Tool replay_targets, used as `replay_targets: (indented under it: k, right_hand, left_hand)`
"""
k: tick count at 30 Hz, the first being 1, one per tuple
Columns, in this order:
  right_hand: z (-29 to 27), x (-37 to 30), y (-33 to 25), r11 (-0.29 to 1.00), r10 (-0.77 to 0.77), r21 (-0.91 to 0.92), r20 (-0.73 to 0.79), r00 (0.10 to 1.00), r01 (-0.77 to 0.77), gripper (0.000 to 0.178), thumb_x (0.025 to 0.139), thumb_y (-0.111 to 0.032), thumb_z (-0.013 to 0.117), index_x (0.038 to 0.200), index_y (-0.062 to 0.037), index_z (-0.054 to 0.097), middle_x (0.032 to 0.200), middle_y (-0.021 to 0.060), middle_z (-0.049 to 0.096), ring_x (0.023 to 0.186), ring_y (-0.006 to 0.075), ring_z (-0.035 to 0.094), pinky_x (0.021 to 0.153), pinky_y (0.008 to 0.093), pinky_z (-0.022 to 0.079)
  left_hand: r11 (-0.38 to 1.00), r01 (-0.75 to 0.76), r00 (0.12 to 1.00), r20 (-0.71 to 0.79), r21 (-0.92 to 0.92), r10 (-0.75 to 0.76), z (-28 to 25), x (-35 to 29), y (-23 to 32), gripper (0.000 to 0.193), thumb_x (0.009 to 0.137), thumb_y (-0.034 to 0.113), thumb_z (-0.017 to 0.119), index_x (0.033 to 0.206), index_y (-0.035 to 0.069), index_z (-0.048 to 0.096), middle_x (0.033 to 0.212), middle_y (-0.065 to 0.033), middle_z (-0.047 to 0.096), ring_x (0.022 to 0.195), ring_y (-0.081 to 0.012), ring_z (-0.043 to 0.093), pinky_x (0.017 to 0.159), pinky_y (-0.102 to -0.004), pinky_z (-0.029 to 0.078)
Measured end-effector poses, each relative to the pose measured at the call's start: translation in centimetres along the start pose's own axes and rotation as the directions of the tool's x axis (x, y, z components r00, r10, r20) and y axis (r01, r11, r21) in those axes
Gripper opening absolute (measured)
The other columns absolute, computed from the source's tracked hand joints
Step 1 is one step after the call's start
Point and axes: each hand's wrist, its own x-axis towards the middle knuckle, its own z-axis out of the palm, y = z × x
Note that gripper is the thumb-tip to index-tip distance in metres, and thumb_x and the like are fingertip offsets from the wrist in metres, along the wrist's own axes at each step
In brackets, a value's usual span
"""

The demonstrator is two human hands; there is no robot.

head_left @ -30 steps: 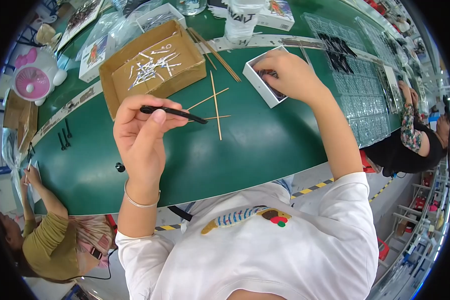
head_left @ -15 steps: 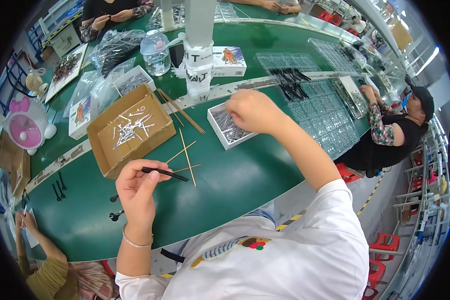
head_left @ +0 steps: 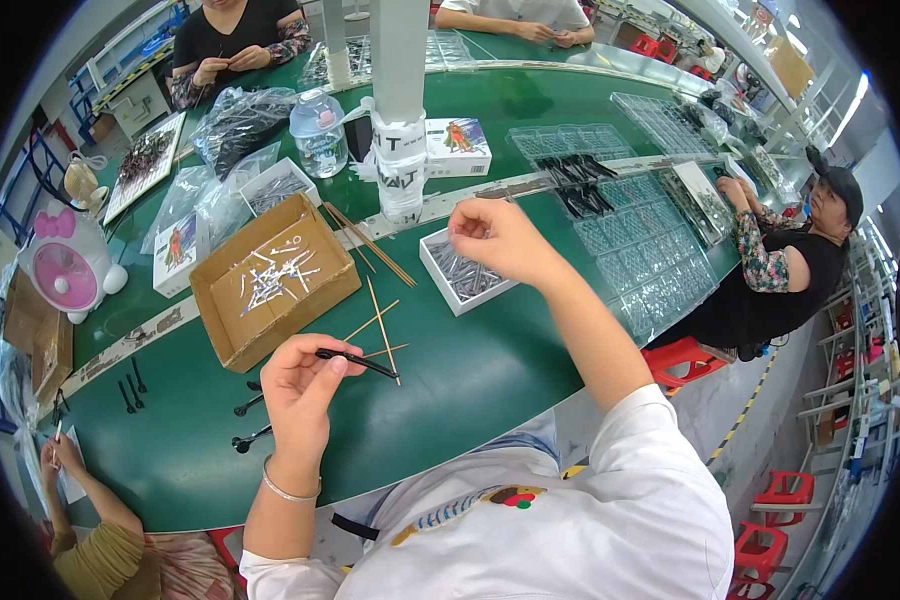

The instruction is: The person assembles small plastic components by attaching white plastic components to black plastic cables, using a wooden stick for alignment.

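My left hand (head_left: 305, 385) pinches a slim black rod-like part (head_left: 375, 366) between thumb and fingers, its free end pointing right over the table. Over a small white box (head_left: 485, 298) hovers my right hand (head_left: 500, 240), fingers curled and tips drawn together; whatever they hold, if anything, cannot be made out. Many thin grey metal pins (head_left: 462, 274) fill that box. Thin wooden sticks (head_left: 378, 325) lie crossed on the green table just beyond the black part. Near my left wrist rest black parts with round ends (head_left: 253, 440).
A cardboard box (head_left: 232, 338) of small white and clear pieces stands beyond my left hand. Behind the white box rises a wrapped post (head_left: 398, 165). Clear compartment trays (head_left: 650, 255) with black parts lie at right. Co-workers sit around; one person (head_left: 800, 260) is at right.
The whole view has shifted slightly. My right hand's fingers have loosened a little over the pin box. My left hand still holds the black part at much the same tilt.
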Motion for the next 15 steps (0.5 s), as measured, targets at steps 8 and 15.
replay_targets:
  k: [8,15]
  right_hand:
    - [5.7,-2.0,-5.3,0.749,-0.009,0.629,0.324,0.946,-0.208,0.009,0.082,-0.004,0.061,0.086,-0.0048,0.054,0.08,0.004,0.063,0.073,0.0099,0.062,0.061,0.0221,0.049]
    - [7.5,-4.5,-3.6,0.632,-0.005,0.728,0.349,0.937,-0.268,0.008,0.083,-0.003,0.061,0.086,-0.005,0.053,0.083,0.0015,0.059,0.074,0.0073,0.057,0.067,0.0217,0.048]
  left_hand:
    - [0.998,0.049,0.998,0.044,0.028,-0.051,0.6,0.0,-0.3,0.016,0.078,-0.009,0.058,0.094,-0.007,0.061,0.107,-0.019,0.06,0.09,-0.0205,0.063,0.08,-0.0297,0.051]
    - [0.994,0.075,0.994,0.078,0.086,-0.081,1.2,-0.2,-0.8,0.015,0.078,-0.011,0.057,0.093,-0.008,0.061,0.09,-0.014,0.064,0.085,-0.0176,0.062,0.078,-0.0276,0.051]
